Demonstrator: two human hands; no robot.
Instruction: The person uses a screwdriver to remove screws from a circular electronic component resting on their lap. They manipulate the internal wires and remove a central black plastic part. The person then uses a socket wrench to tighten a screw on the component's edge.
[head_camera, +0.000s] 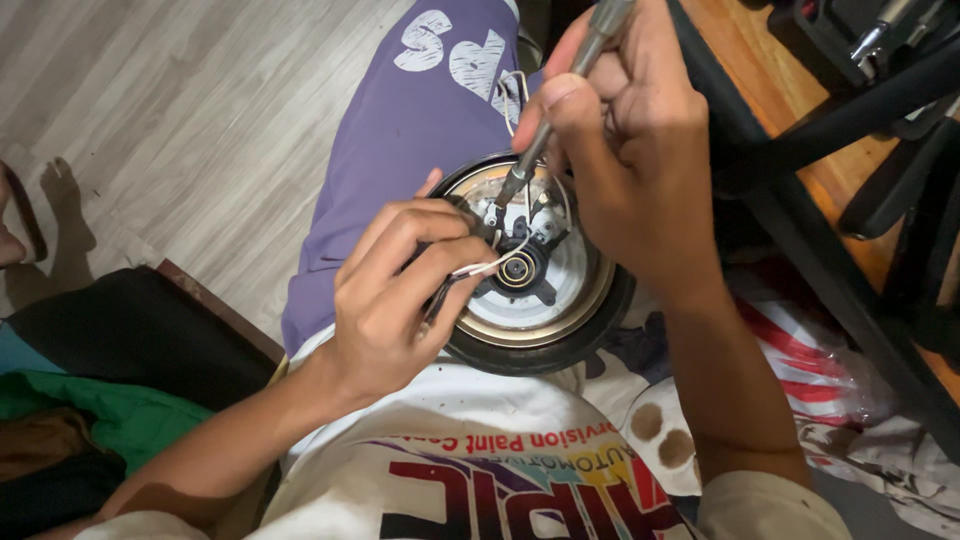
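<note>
A: The small wheel (540, 290) is resting on the person's lap, on the purple shorts (420, 130). The right hand (625, 150) is closing its grip on a screwdriver (560, 110), tip down near the hub. The left hand (400, 300) is pinching thin white wires (490, 262) along with a dark tool that is mostly hidden.

B: Likely risks?

A: The tip may be slipping off the fastener and nicking the wires or a finger, since the wheel is sitting unclamped. Below, a pale plank floor (200, 100) is showing; a dark metal frame (850, 270) is standing to the right.
</note>
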